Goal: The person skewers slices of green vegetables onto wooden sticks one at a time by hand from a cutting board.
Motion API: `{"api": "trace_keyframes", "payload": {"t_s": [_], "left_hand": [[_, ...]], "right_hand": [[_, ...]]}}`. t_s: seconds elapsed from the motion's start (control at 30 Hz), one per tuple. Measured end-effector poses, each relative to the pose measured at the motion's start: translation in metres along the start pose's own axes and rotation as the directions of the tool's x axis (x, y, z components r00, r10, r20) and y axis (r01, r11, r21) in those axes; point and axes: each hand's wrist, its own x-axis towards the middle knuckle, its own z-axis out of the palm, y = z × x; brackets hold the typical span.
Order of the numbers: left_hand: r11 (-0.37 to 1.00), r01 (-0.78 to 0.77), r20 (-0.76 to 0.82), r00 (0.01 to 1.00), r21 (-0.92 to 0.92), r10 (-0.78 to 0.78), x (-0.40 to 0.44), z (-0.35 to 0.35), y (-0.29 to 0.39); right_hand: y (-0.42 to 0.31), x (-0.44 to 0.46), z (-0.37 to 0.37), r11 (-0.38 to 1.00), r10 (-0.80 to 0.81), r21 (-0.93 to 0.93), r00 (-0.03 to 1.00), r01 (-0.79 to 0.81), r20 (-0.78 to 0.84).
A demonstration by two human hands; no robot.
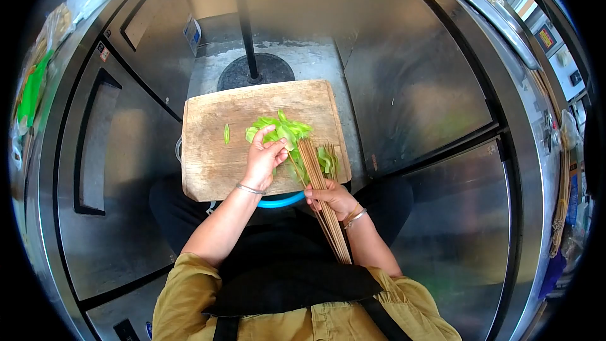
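Observation:
My left hand [260, 159] is closed in a pinch on a pale green leaf piece [288, 143] above the cutting board. One thin skewer slants up from my right hand to this piece; whether its tip has pierced it I cannot tell. Wrapped around a thick bundle of bamboo skewers [320, 192] is my right hand [332, 198], over the board's near edge. Behind my fingers lies a pile of bright green leaf pieces [281, 127]. To the right of the bundle, several skewers with green leaves on them [327, 161] rest on the board.
The wooden cutting board [205, 164] sits over a blue-rimmed container [281, 202] between my knees. A stray green sliver [226, 133] lies on its left. Beyond stands a black pole on a round base [227, 76]. Steel cabinets [416, 76] enclose both sides.

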Motion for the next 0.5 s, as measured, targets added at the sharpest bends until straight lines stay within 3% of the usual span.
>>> {"api": "trace_keyframes", "payload": {"t_s": [0.17,0.5], "left_hand": [[0.997,-0.076,0.026,0.997,0.025,0.076,-0.002,-0.001,-0.002],[0.993,0.111,0.030,0.993,-0.042,-0.110,-0.002,-0.011,-0.007]], "right_hand": [[0.000,0.000,0.000,1.000,0.008,0.011,1.000,-0.008,0.005],[0.001,0.000,0.001,1.000,-0.010,0.001,1.000,0.010,0.001]]}}
